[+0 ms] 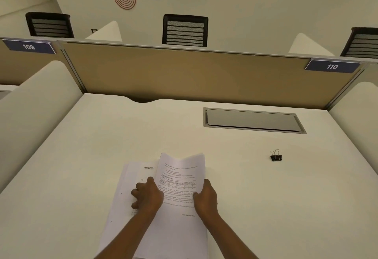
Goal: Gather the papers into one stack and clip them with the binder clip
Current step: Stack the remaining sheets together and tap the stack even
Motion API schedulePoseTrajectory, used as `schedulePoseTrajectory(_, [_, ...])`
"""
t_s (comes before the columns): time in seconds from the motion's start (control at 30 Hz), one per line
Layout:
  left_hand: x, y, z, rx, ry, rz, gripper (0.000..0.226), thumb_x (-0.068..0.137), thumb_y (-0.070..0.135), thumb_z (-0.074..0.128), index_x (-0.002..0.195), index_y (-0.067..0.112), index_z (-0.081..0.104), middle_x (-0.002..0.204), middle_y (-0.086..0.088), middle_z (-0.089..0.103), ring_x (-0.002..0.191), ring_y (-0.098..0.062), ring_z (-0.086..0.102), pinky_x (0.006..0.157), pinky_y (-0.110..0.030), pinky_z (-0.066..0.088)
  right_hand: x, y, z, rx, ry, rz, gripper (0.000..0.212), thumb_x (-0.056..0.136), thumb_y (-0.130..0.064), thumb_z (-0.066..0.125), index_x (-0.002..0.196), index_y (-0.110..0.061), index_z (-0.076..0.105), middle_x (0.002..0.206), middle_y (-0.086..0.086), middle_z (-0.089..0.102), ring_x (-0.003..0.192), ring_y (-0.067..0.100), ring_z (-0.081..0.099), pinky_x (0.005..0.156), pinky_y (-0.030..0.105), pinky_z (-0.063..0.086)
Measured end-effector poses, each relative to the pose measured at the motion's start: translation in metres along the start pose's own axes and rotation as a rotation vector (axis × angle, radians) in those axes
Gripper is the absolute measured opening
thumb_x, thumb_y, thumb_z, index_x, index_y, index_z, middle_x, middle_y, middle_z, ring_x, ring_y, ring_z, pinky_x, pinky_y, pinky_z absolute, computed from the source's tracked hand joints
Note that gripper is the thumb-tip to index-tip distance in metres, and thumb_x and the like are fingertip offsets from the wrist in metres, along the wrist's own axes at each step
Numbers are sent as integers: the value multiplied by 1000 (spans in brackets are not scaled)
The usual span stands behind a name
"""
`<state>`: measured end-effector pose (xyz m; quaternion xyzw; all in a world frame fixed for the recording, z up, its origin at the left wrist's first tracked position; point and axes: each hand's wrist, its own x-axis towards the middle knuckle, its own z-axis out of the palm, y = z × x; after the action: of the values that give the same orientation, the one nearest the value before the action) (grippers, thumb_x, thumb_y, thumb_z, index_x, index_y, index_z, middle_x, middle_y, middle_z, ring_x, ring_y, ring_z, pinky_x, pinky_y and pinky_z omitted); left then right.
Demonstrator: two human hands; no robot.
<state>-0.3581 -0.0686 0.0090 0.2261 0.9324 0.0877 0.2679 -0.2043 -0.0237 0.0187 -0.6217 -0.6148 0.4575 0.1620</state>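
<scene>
Printed white papers lie on the near middle of the white desk (81,166). A top sheet (181,176) with text and a table is curled upward at its far end. My left hand (148,195) grips its left edge and my right hand (205,197) grips its right edge. Beneath it, skewed to the left, lies another sheet (124,187) with a small logo near its top. A black binder clip (276,156) with wire handles up stands alone on the desk, well to the right of the papers.
A grey cable hatch (253,120) is set into the desk at the back right. A tan partition (184,74) closes the far edge, and cream side dividers (30,115) flank the desk. Black office chairs (185,30) stand beyond the partition.
</scene>
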Motion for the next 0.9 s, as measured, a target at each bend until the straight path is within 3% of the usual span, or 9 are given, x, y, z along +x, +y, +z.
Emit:
schedulePoseTrajectory(0.17, [7, -7, -5, -33, -6, 47, 30, 89, 20, 51, 119, 20, 47, 114, -13, 47, 109, -31, 43, 87, -47, 50, -3, -14, 11, -201, 16, 159, 38, 85, -3, 52, 120, -16, 44, 118, 10, 46, 115, 27, 42, 83, 45, 37])
schedulePoseTrajectory(0.27, [11, -10, -7, -70, -3, 66, 33, 88, 23, 56, 120, 20, 48, 113, -13, 48, 105, -31, 49, 86, -45, 54, -4, -19, 14, -217, 16, 203, 40, 85, -4, 54, 122, -15, 43, 121, 11, 43, 117, 28, 37, 78, 44, 39])
schedulePoseTrajectory(0.33, [13, -11, -8, -133, -6, 81, 32, 88, 18, 56, 119, 17, 48, 110, -13, 48, 93, -30, 57, 81, -43, 57, -4, -20, 14, -208, 11, 216, 40, 85, -5, 55, 122, -14, 43, 122, 12, 42, 118, 29, 36, 81, 44, 44])
schedulePoseTrajectory(0.43, [14, -13, -8, -263, -22, 96, 30, 88, 7, 55, 115, 14, 46, 105, -13, 49, 74, -25, 59, 62, -33, 55, -5, -21, 12, -184, 13, 212, 40, 85, -7, 55, 123, -11, 44, 122, 15, 44, 118, 32, 38, 87, 39, 45])
schedulePoseTrajectory(0.53, [17, -14, -6, -375, -15, 82, 44, 84, 1, 59, 118, 17, 37, 102, -11, 55, 76, -24, 61, 58, -31, 54, -5, -17, 13, -120, 23, 186, 39, 84, -12, 53, 123, -12, 45, 119, 14, 48, 114, 34, 44, 85, 37, 44])
schedulePoseTrajectory(0.6, [20, -15, -6, -456, -46, 40, 50, 81, -4, 62, 119, 14, 35, 97, -8, 58, 80, -25, 61, 60, -31, 52, -4, -16, 15, -64, 27, 165, 40, 81, -17, 54, 120, -16, 47, 114, 11, 54, 105, 29, 53, 87, 39, 50])
schedulePoseTrajectory(0.8, [25, -21, -7, -549, -149, 27, 32, 82, -7, 63, 112, 3, 56, 115, -15, 66, 84, -22, 60, 52, -20, 43, -4, -17, 17, 35, 24, 74, 32, 77, -11, 49, 106, -22, 48, 98, -3, 65, 86, 18, 64, 77, 43, 58])
schedulePoseTrajectory(0.9, [29, -27, -11, -567, -148, 15, 31, 81, -7, 65, 110, 2, 57, 114, -17, 66, 86, -25, 60, 61, -25, 48, -6, -20, 15, 55, 23, -12, 39, 80, -3, 47, 114, -21, 46, 97, -5, 65, 85, 14, 64, 74, 35, 58])
